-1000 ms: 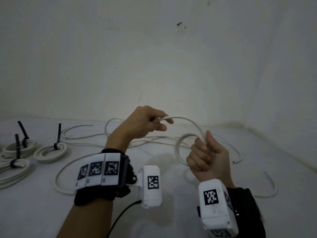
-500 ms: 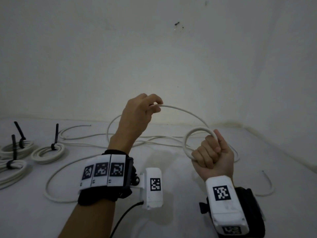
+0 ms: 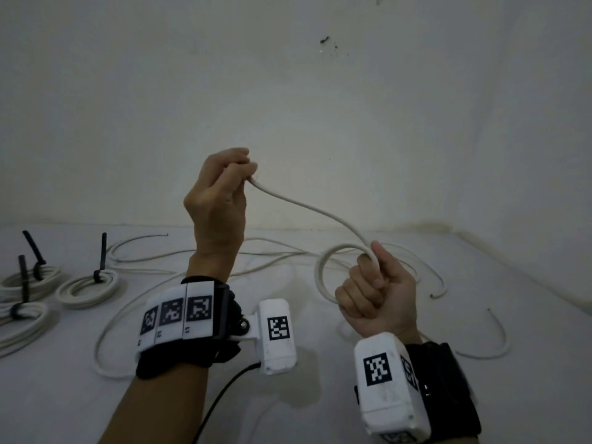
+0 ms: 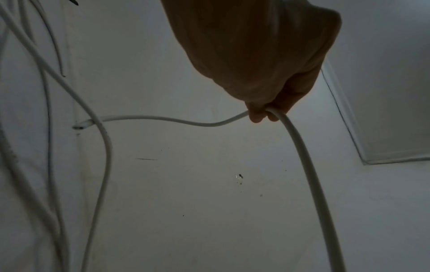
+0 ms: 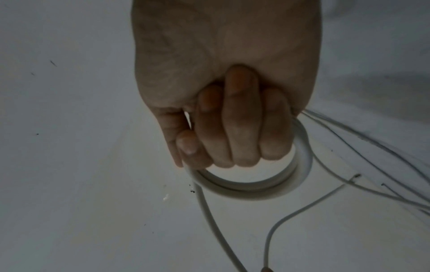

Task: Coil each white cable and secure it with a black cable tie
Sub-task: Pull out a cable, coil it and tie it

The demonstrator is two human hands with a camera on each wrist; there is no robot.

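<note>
Broadly, the white desk [image 3: 320, 411] carries loose cables [image 3: 272, 251] spread behind the hands, while three finished coils [image 3: 86, 288], each with a black tie [image 3: 102, 261], sit aside at the left, apparently to stay out of the tangle. Raised high, the left hand [image 3: 221, 200] pinches the cable [image 3: 307, 208], likely drawing slack for another turn. Lower, the right hand [image 3: 374, 293] curls its grip around the small loop [image 5: 251, 187], keeping the turns stacked.

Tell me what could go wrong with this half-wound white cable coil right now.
The small white cable coil sits untied in the right hand, so its loops could spring open. The left hand only pinches the thin white cable strand, which might slip. Loose white cables on the table could snag.
</note>
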